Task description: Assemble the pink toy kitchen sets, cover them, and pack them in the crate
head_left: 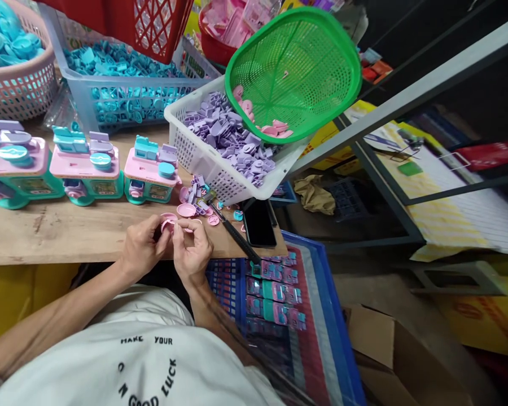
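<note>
Close to the table's front edge, my left hand [146, 242] is closed on a small round pink plastic piece [168, 217]. The fingertips of my right hand [192, 248] pinch at the same piece from its right side, and they partly cover it. Just beyond my hands lie a pink oval part [187, 210], a pink round part [213, 220] and a loose heap of small purple parts [198, 189]. Three pink and teal toy units [150, 169] with blue and purple tops stand in a row to the left.
A hammer [237, 234] and a black phone [259, 224] lie at the table's right end. Behind stand a white basket [211, 169] of purple parts, a tilted green basket [322, 107] and a bluish crate [122, 84]. Below right is a blue bin [338, 321] holding finished-looking toys.
</note>
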`<state>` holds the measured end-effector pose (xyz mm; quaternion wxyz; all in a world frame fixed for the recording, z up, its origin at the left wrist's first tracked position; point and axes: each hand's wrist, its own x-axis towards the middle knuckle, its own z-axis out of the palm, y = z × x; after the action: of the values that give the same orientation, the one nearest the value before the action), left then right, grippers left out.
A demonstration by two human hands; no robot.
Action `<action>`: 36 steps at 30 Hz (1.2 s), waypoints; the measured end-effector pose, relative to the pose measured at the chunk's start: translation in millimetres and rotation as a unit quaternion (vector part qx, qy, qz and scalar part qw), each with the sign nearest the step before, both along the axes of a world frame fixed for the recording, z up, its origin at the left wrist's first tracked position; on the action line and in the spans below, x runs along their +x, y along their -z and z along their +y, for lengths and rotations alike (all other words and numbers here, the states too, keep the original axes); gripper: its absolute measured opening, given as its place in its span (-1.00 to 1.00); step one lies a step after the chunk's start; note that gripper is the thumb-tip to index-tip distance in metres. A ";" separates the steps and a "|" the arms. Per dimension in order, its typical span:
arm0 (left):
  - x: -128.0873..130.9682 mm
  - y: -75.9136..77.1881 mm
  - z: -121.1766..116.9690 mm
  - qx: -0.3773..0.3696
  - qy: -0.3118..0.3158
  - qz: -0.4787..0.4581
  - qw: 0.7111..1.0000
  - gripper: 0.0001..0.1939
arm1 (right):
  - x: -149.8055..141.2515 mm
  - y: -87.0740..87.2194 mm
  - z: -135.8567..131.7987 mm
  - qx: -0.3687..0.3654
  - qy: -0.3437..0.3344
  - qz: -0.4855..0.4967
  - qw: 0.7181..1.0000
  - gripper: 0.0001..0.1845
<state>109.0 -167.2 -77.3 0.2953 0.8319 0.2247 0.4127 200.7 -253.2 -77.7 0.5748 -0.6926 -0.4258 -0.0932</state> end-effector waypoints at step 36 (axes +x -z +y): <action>-1.2 8.1 4.8 0.036 -0.033 0.104 0.993 -0.76 | 8.3 -11.4 2.3 -0.064 -0.058 -0.056 0.995 -0.84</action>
<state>107.9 -162.4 -85.3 0.2268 0.8723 0.2666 0.3414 209.0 -251.0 -66.2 0.5088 -0.6958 -0.5020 -0.0710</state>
